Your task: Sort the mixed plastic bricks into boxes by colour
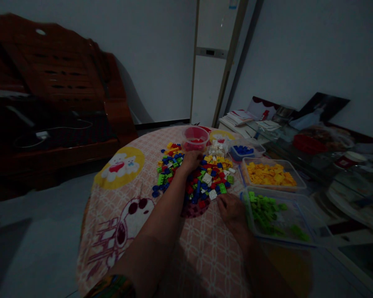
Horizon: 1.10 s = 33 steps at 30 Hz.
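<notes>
A mixed pile of toy building bricks (pixel 207 179) in red, blue, yellow, green and white lies in the middle of the round table. My left hand (pixel 192 160) reaches over the far part of this pile, just short of a round tub (pixel 195 145) with red bricks inside. Its fingers are bent together, and whatever they hold is hidden. At the near right edge of the pile, my right hand (pixel 232 210) rests with curled fingers beside a white brick (pixel 213 194) and a green brick (pixel 223 188). Anything in its grip cannot be made out.
Clear boxes line the right side: blue bricks (pixel 243 150), yellow bricks (pixel 270 176) and green bricks (pixel 265 213). White bricks (pixel 217 148) are heaped beside the tub. A patterned cloth (pixel 211 252) covers the table. A cluttered glass side table (pixel 317 153) stands right, a wooden bench (pixel 65 70) left.
</notes>
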### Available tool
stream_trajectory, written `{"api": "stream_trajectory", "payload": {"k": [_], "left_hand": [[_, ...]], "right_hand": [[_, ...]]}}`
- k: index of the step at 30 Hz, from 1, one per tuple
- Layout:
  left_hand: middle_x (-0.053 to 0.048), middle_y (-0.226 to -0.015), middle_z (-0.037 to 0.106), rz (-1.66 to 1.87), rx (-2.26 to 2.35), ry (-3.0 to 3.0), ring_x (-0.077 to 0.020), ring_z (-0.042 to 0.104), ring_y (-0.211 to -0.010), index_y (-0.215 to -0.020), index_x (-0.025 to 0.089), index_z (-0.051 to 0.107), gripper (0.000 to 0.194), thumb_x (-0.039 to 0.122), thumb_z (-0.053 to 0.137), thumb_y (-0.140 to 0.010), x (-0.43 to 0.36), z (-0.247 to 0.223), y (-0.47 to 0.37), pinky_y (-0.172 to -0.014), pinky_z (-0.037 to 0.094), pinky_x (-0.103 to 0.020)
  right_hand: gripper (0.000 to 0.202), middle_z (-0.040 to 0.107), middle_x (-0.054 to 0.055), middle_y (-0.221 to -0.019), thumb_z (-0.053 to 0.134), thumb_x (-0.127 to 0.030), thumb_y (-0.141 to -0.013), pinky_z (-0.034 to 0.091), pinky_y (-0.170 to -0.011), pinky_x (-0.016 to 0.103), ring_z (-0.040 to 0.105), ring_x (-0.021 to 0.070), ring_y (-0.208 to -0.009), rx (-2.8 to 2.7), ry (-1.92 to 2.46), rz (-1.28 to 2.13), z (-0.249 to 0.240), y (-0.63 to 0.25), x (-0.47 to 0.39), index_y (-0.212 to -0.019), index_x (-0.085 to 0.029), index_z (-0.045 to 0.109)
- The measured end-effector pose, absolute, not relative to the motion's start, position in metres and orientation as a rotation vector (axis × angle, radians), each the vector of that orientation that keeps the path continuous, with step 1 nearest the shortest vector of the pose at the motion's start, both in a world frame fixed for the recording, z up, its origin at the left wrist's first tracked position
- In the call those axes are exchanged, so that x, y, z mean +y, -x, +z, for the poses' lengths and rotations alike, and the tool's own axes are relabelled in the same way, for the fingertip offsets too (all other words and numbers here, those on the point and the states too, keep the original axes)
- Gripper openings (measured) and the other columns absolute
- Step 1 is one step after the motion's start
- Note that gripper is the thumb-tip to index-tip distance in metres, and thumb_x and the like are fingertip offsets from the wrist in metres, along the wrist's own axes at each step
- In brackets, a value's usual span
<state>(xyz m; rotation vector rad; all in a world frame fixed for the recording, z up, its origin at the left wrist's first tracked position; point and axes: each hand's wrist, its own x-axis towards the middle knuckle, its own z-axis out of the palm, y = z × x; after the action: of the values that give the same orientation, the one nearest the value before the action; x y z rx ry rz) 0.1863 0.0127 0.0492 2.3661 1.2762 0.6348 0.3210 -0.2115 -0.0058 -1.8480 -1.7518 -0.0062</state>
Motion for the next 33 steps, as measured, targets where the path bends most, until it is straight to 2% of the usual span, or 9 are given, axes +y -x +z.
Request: {"api": "stream_trajectory", "payload": {"k": [4, 8, 12, 17, 21, 25, 28, 31, 33], "left_hand": [[-0.009, -0.099, 0.076, 0.942, 1.249, -2.137, -0.0244, 0.068, -0.095, -0.101, 0.015, 0.076, 0.030, 0.014, 0.065, -0.073, 0.020, 0.054, -0.184, -0.092, 0.052, -0.037], [-0.007, -0.104, 0.076, 1.280, 1.087, -1.700, -0.0195, 0.069, -0.095, -0.106, 0.016, 0.073, 0.035, 0.018, 0.062, -0.073, 0.030, 0.053, -0.182, -0.087, 0.055, -0.031], [-0.010, -0.117, 0.073, 1.351, 0.892, -1.468, -0.0224, 0.068, -0.107, -0.118, 0.014, 0.069, 0.046, 0.025, 0.063, -0.074, 0.035, 0.050, -0.183, -0.093, 0.054, -0.035], [-0.014, -0.137, 0.062, 1.343, 0.751, -1.418, -0.0263, 0.058, -0.127, -0.133, 0.013, 0.059, 0.058, 0.029, 0.063, -0.077, 0.035, 0.050, -0.187, -0.107, 0.047, -0.041], [-0.016, -0.142, 0.058, 1.295, 0.777, -1.458, -0.0280, 0.057, -0.129, -0.133, 0.012, 0.060, 0.058, 0.029, 0.060, -0.078, 0.034, 0.053, -0.186, -0.108, 0.046, -0.041], [-0.017, -0.128, 0.067, 1.263, 0.742, -1.515, -0.0267, 0.065, -0.116, -0.124, 0.008, 0.066, 0.055, 0.027, 0.064, -0.073, 0.032, 0.058, -0.180, -0.101, 0.050, -0.039], [-0.012, -0.108, 0.075, 1.131, 0.739, -1.631, -0.0227, 0.070, -0.096, -0.112, 0.009, 0.071, 0.044, 0.028, 0.065, -0.073, 0.028, 0.061, -0.175, -0.087, 0.056, -0.035], [-0.006, -0.086, 0.076, 0.911, 0.821, -1.860, -0.0189, 0.069, -0.078, -0.100, 0.011, 0.075, 0.031, 0.024, 0.063, -0.074, 0.024, 0.065, -0.171, -0.075, 0.055, -0.031], [-0.004, -0.079, 0.075, 0.765, 0.908, -2.060, -0.0181, 0.067, -0.074, -0.092, 0.012, 0.076, 0.025, 0.023, 0.065, -0.072, 0.021, 0.067, -0.172, -0.072, 0.053, -0.029]], "right_hand": [[0.026, 0.070, 0.007, -0.082, 0.048, -0.023, -0.093, 0.038, -0.076, 0.028, 0.060, 0.0189, -0.081, -1.757, 1.849, -0.023, -0.006, -0.321, -0.211, -0.079, -0.020, 0.069], [0.024, 0.070, 0.007, -0.083, 0.049, -0.022, -0.091, 0.037, -0.075, 0.028, 0.061, 0.0189, -0.081, -1.756, 1.849, -0.023, -0.005, -0.321, -0.212, -0.080, -0.020, 0.070], [0.023, 0.070, 0.007, -0.083, 0.049, -0.022, -0.091, 0.037, -0.076, 0.028, 0.061, 0.0189, -0.081, -1.758, 1.856, -0.016, -0.004, -0.321, -0.213, -0.080, -0.020, 0.070], [0.022, 0.070, 0.006, -0.084, 0.050, -0.021, -0.091, 0.038, -0.078, 0.028, 0.062, 0.0191, -0.084, -1.739, 1.854, -0.011, -0.005, -0.320, -0.212, -0.082, -0.020, 0.070], [0.023, 0.071, 0.006, -0.086, 0.048, -0.022, -0.092, 0.039, -0.079, 0.029, 0.062, 0.0193, -0.085, -1.747, 1.843, 0.006, -0.005, -0.321, -0.213, -0.085, -0.020, 0.070], [0.022, 0.071, 0.007, -0.084, 0.049, -0.021, -0.091, 0.038, -0.078, 0.029, 0.061, 0.0198, -0.084, -1.750, 1.862, 0.000, -0.003, -0.321, -0.213, -0.083, -0.020, 0.070], [0.023, 0.071, 0.007, -0.085, 0.049, -0.021, -0.091, 0.038, -0.078, 0.029, 0.061, 0.0197, -0.083, -1.747, 1.859, -0.003, -0.003, -0.321, -0.212, -0.083, -0.020, 0.070], [0.022, 0.070, 0.007, -0.084, 0.050, -0.021, -0.091, 0.038, -0.077, 0.029, 0.061, 0.0198, -0.082, -1.749, 1.868, -0.004, -0.004, -0.320, -0.212, -0.082, -0.019, 0.070], [0.023, 0.070, 0.007, -0.084, 0.049, -0.021, -0.091, 0.038, -0.077, 0.029, 0.061, 0.0197, -0.083, -1.745, 1.869, -0.006, -0.005, -0.320, -0.212, -0.082, -0.018, 0.070]]}}
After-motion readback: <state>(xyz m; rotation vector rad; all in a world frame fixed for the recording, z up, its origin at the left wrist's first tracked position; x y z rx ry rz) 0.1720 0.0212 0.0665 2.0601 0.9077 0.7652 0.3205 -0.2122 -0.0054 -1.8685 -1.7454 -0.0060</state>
